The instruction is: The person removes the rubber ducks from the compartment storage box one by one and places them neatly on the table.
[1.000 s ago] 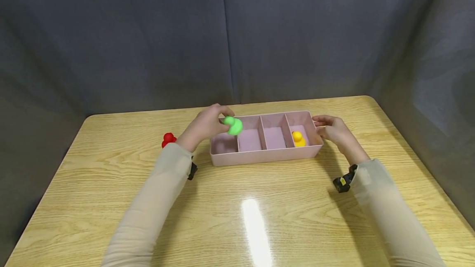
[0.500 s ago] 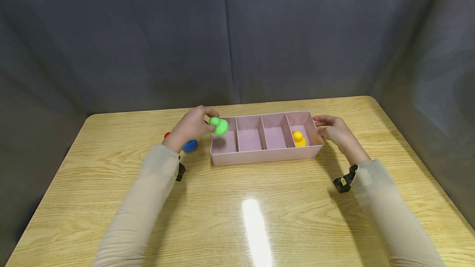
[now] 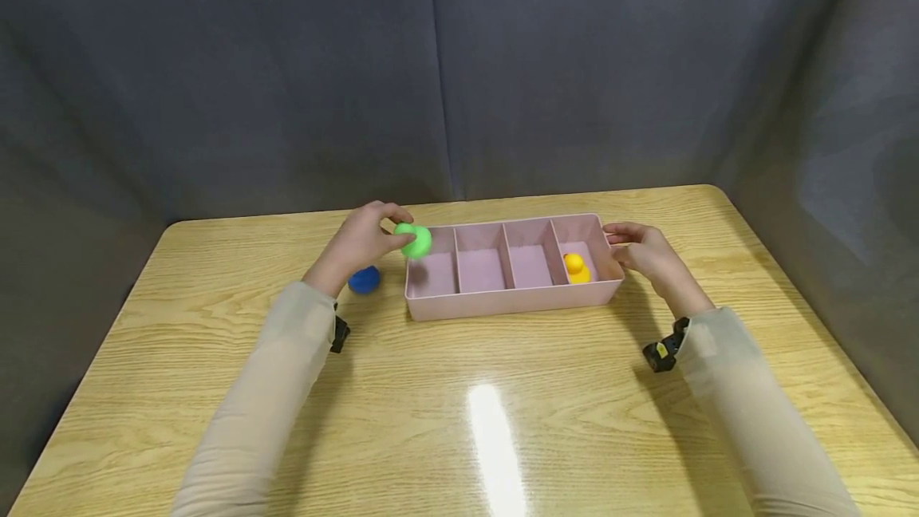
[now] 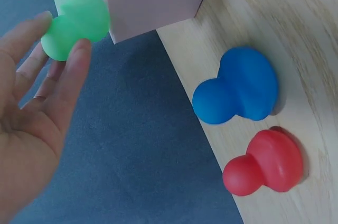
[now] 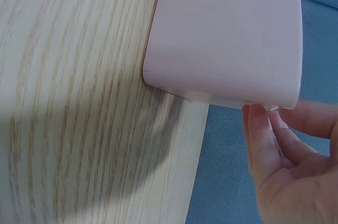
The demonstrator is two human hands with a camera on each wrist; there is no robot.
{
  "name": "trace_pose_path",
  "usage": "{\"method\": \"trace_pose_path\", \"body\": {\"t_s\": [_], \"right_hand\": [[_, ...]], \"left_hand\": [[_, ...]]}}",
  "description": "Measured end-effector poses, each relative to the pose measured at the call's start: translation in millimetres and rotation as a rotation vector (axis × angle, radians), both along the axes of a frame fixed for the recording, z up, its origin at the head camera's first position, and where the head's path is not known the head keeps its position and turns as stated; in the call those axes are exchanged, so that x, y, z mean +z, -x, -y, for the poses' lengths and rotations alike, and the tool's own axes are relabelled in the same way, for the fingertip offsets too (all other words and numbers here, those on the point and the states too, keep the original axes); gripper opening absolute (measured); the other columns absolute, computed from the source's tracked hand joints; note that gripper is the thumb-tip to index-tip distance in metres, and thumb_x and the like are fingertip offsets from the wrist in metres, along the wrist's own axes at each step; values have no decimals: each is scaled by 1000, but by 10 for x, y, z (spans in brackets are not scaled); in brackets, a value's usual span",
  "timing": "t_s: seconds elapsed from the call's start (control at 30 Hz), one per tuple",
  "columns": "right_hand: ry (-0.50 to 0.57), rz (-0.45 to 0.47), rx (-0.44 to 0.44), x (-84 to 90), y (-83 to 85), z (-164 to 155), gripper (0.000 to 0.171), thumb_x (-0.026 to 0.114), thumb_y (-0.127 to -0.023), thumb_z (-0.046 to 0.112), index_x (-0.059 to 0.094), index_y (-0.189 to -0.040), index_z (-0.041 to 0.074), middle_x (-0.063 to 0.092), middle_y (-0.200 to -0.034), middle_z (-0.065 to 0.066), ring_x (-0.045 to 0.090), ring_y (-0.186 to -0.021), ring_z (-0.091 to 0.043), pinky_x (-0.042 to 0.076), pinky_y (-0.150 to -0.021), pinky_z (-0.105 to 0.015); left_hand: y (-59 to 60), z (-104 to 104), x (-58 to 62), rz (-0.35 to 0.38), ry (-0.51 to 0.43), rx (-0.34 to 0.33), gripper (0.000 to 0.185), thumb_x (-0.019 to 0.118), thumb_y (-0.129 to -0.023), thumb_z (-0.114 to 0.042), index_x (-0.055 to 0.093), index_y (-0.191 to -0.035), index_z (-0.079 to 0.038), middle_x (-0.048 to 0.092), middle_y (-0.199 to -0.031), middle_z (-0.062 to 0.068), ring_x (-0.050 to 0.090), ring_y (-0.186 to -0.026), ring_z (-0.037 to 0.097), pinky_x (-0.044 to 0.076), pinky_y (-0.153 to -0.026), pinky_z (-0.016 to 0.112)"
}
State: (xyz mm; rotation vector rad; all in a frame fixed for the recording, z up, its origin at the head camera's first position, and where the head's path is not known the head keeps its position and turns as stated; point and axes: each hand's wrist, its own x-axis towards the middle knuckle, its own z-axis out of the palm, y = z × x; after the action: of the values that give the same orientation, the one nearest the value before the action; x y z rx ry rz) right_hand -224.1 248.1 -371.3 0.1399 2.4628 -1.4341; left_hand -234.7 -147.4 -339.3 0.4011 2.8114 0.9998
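Observation:
My left hand [image 3: 362,239] pinches a light green toy duck [image 3: 414,241] between thumb and fingers, over the left end of a pink box [image 3: 513,303] with divided compartments. In the left wrist view, the green duck overlaps the box corner. A yellow toy duck [image 3: 576,268] sits in the rightmost compartment. My right hand [image 3: 649,252] touches the box's right end with its fingertips, the thumb right at the rim, as the right wrist view also shows. Near my left hand, a blue toy duck [image 4: 237,86] and a red toy duck [image 4: 266,163] lie on the table; the head view hides the red one.
The wooden table [image 3: 431,421] carries the box towards its far edge. A dark grey curtain [image 3: 323,86] hangs behind the table and along the sides. Black wrist cameras, such as the right one [image 3: 662,353], hang below the forearms.
My left hand has moved left with the green duck, from above the first divider to the box's left end. The blue duck has come into view; the red one became hidden. My right hand stays put.

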Motion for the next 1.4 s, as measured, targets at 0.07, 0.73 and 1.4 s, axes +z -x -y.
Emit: {"method": "trace_pose_path", "body": {"t_s": [0.07, 0.73, 1.4], "right_hand": [[1, 0, -1, 4, -1, 4, 56, 44, -90, 2, 33, -145, -4, 39, -140, -27, 46, -115, -28, 42, -73, -6], [-15, 8, -5, -6, -9, 9, 55, 44, -91, 3, 33, -145, -3, 39, -141, -26, 45, -120, -31, 42, -87, -18], [-18, 3, 4, -1, -10, 22, 55, 44, -91, 4, 33, -145, -4, 39, -141, -27, 45, -121, -33, 41, -75, -9]], "left_hand": [[-10, 28, 7, 0, 2, 6, 32, 65, -91, -19, 62, -119, -4, 58, -121, 16, 61, -104, 32, 52, -90, 42], [-118, 519, 24, 35, 58, 94, 36, 59, -93, -18, 56, -125, -1, 52, -126, 20, 60, -105, 37, 52, -90, 45], [-261, 974, 71, 31, 90, 179, 40, 55, -94, -20, 52, -129, -1, 46, -135, 23, 57, -111, 41, 50, -86, 48]]}}
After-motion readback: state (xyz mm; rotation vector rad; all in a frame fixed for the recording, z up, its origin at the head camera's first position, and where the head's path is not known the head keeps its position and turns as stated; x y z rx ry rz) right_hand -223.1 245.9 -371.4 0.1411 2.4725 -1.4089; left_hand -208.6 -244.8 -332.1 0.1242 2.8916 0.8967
